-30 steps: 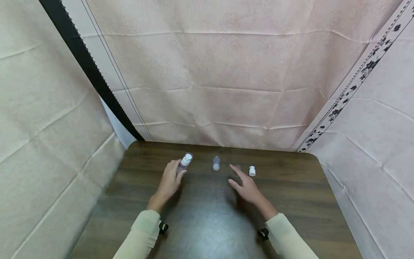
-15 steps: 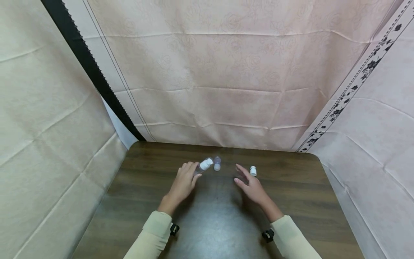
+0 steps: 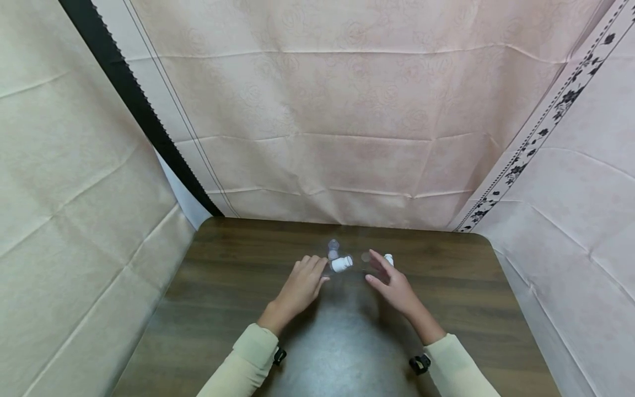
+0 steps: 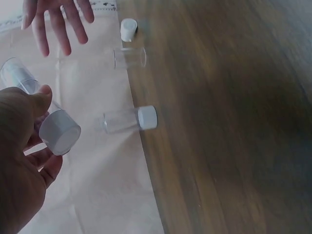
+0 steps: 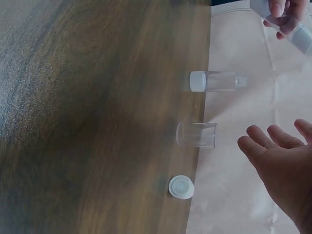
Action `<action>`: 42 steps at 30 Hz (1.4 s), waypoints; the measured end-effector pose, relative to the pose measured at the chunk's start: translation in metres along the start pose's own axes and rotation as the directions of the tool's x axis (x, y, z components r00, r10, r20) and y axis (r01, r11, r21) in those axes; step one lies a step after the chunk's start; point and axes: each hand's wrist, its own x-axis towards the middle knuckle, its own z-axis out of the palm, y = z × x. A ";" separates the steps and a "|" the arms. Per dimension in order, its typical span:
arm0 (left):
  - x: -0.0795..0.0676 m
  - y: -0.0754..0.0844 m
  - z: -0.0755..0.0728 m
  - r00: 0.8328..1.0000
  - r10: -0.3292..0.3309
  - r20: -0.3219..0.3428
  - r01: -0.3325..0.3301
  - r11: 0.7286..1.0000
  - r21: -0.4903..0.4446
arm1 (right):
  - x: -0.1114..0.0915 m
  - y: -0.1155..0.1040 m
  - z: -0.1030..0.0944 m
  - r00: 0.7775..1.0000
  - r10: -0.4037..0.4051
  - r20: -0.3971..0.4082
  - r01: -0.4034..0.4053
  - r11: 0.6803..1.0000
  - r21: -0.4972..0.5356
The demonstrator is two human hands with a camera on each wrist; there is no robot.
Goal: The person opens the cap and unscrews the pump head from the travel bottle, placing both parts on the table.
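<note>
My left hand [image 3: 303,281] grips a clear pump bottle [image 3: 341,264] round its body. It is tilted to the right, its white base [image 4: 60,132] towards the left wrist camera and its white pump top under a clear cover. Just behind it in the head view stands a second clear bottle [image 4: 122,120] on a white base, with a bare narrow neck. My right hand [image 3: 395,286] holds nothing, fingers spread, and hovers close to a clear cylindrical cap [image 5: 196,135] and a small white pump head [image 5: 181,187], both on the table.
The brown wooden table [image 3: 238,331] ends at a far edge just behind the bottles. A pale patterned cloth [image 3: 322,138] hangs behind it, with more cloth [image 3: 74,220] on the left and cloth [image 3: 570,231] on the right.
My left hand has carried the pump bottle rightward, to in front of the standing bottle, tilting it further over. My right hand has shifted slightly right, still empty.
</note>
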 end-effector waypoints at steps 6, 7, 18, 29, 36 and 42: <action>0.006 0.013 0.000 0.998 0.025 0.050 -0.027 0.999 0.041 | -0.002 -0.006 -0.003 1.000 -0.016 0.007 0.015 0.998 0.054; 0.007 0.015 0.000 0.998 0.026 0.062 -0.029 0.998 0.049 | -0.003 -0.008 -0.004 1.000 -0.023 0.012 0.022 0.998 0.061; 0.021 0.037 0.002 0.986 0.040 0.165 -0.057 0.993 0.104 | -0.003 -0.015 -0.007 0.996 -0.071 0.056 0.064 0.990 0.122; 0.028 0.049 0.005 0.982 0.089 0.166 -0.117 0.979 0.169 | -0.003 -0.020 -0.012 0.991 -0.106 0.077 0.097 0.989 0.108; 0.030 0.053 0.004 0.983 0.091 0.160 -0.122 0.974 0.192 | -0.004 -0.018 -0.013 0.992 -0.109 0.056 0.109 0.994 0.002; 0.031 0.055 0.002 0.983 0.101 0.154 -0.129 0.974 0.188 | -0.007 -0.020 -0.014 0.999 -0.024 0.030 0.025 0.999 -0.029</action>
